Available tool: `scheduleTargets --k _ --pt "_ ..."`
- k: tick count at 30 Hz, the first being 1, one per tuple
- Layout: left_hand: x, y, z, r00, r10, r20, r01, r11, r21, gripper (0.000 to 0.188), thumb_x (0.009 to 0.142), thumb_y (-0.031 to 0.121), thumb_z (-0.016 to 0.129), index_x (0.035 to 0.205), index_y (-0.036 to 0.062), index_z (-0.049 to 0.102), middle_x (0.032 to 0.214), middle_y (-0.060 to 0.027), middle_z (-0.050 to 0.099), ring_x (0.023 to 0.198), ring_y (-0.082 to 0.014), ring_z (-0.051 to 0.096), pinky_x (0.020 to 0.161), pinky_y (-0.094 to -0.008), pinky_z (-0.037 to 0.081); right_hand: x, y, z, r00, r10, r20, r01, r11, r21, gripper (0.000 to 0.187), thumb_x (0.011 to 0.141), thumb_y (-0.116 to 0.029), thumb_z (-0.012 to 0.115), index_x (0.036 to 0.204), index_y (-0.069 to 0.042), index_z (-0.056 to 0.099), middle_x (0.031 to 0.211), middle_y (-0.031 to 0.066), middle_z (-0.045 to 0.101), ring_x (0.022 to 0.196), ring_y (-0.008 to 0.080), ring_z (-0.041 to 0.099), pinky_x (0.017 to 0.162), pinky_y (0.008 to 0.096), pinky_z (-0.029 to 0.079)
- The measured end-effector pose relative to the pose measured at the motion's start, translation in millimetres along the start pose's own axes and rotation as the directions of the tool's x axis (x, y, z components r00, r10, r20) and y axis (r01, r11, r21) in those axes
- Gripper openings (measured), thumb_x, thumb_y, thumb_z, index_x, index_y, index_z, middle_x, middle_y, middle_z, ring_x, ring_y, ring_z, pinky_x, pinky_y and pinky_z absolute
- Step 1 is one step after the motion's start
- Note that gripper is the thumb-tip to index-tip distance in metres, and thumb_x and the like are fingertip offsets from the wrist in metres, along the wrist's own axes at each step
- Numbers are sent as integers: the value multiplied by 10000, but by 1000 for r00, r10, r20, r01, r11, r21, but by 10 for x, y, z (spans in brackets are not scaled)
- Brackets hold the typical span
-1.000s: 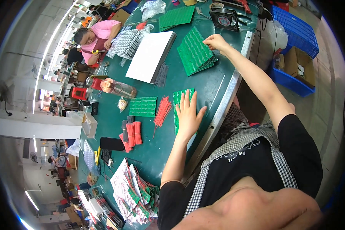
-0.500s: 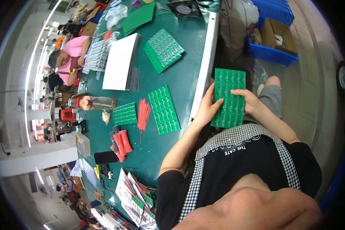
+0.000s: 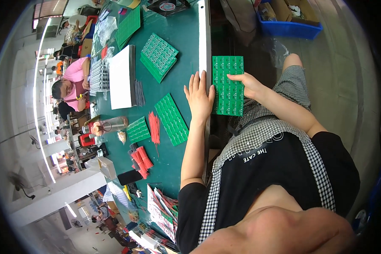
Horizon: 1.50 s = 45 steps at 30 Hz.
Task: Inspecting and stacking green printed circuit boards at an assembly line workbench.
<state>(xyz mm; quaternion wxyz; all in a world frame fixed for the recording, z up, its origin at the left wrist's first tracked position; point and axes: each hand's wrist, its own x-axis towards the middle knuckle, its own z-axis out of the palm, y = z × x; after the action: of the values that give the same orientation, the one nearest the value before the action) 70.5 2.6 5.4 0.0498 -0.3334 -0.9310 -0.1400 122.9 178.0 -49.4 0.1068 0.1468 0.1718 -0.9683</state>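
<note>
My right hand (image 3: 250,85) grips a green circuit board panel (image 3: 228,99) by its right edge, thumb on top, above my lap and just off the table edge. My left hand (image 3: 200,98) is off the panel's face and lies flat, fingers stretched out, at the white table edge (image 3: 204,38). To its left on the table rests another green circuit board panel (image 3: 172,120). Beside that lie a bunch of thin red wires (image 3: 154,128) and a smaller green panel (image 3: 138,130).
Farther up the table are stacked circuit boards (image 3: 158,55), a white box-like block (image 3: 122,78) and green sheets (image 3: 128,25). Red wire bundles (image 3: 142,161) and a phone (image 3: 129,177) lie nearer. A blue crate (image 3: 290,28) stands right; a person in pink (image 3: 77,76) sits across.
My left hand has let go of the panel and moved left onto the table edge, its fingers now straight. My right hand still holds the panel. The view has shifted.
</note>
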Motion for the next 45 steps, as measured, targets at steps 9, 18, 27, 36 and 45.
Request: scheduleTargets --k 9,18,27,36,45 --pt "22 -2 -2 999 -9 43 8 1000 19 528 856 248 527 1340 105 370 1360 -120 383 1284 -288 316 1043 -549 170 22 5 -51 999 -32 -7 32 999 33 256 857 -61 554 1109 -20 550 1075 107 597 974 225 595 860 384 485" --pt "38 -17 -18 997 -22 67 24 999 -38 519 870 246 510 1349 112 362 1368 -132 373 1289 -304 307 1045 -536 170 -9 -87 -39 1000 -8 10 7 999 45 261 846 -50 559 1102 -5 553 1055 112 604 953 228 600 851 378 489" --pt "30 -64 0 997 -28 74 33 997 -75 500 880 237 500 1347 117 367 1375 -117 367 1289 -299 302 1050 -535 160 29 -73 -7 999 -31 -24 32 999 42 267 841 -46 566 1105 -9 551 1060 113 602 949 232 602 846 372 492" --pt "27 -43 -18 998 -20 67 25 997 -71 530 863 262 524 1347 115 368 1374 -121 368 1290 -302 300 1050 -532 164 48 -31 -58 999 -41 3 41 997 60 253 851 -69 561 1097 -9 558 1056 109 603 959 227 600 847 382 491" --pt "44 -33 -21 998 -17 67 22 996 -81 505 878 243 495 1349 112 366 1373 -127 368 1288 -306 303 1050 -529 167 78 -46 -47 999 -43 20 42 997 67 253 845 -67 565 1091 -11 562 1055 106 604 934 221 606 843 376 491"
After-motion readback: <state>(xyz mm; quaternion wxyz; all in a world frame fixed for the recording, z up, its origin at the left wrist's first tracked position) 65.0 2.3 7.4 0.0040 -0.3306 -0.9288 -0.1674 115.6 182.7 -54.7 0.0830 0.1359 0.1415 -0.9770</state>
